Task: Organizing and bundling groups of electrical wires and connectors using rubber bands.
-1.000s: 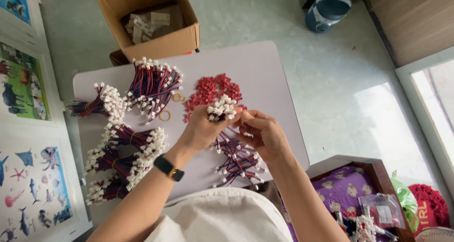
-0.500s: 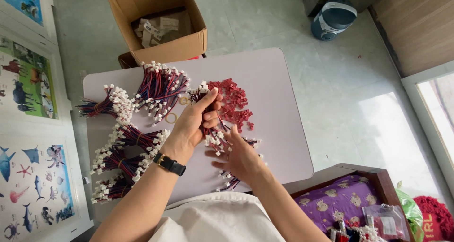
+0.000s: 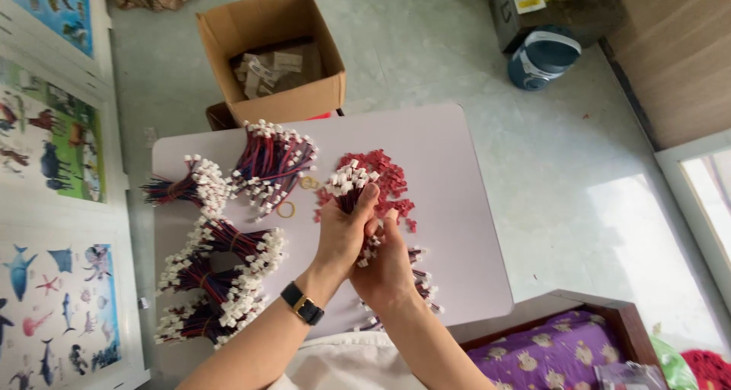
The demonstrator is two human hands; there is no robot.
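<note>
A small table [image 3: 457,207] with a smooth, pale lilac top and rounded corners carried the work. The left hand [image 3: 344,234], a dark watch [image 3: 302,304] with a gold buckle on its wrist, was closed tightly around a bundle of short wire leads [image 3: 350,186], fingers wrapped round the stems so that the white plastic connectors stood up above the fist like a blunt bouquet. The wires in the grip were thin, flexible, red and dark blue. The right hand [image 3: 388,268] sat just below and against the left, fingers curled loosely upward onto the lower ends of the same bundle; how firmly it gripped could not be told. The bundle hung over the middle of the table, slightly toward its near edge.

Just behind the held bundle lay a loose heap of small red plastic connectors [image 3: 390,178], knobbly and irregular. Below the right hand more loose leads [image 3: 422,287] trailed toward the near edge. Along the left edge lay several tied bundles [image 3: 221,272], each a fan of red-and-blue wires tipped with white plugs, and a larger spread bundle [image 3: 270,161] sat near the far left corner. Two thin tan rubber bands [image 3: 286,209] lay flat between that bundle and the hands. Beyond the far edge stood an open brown cardboard box [image 3: 274,55] on the pale mottled floor.
</note>
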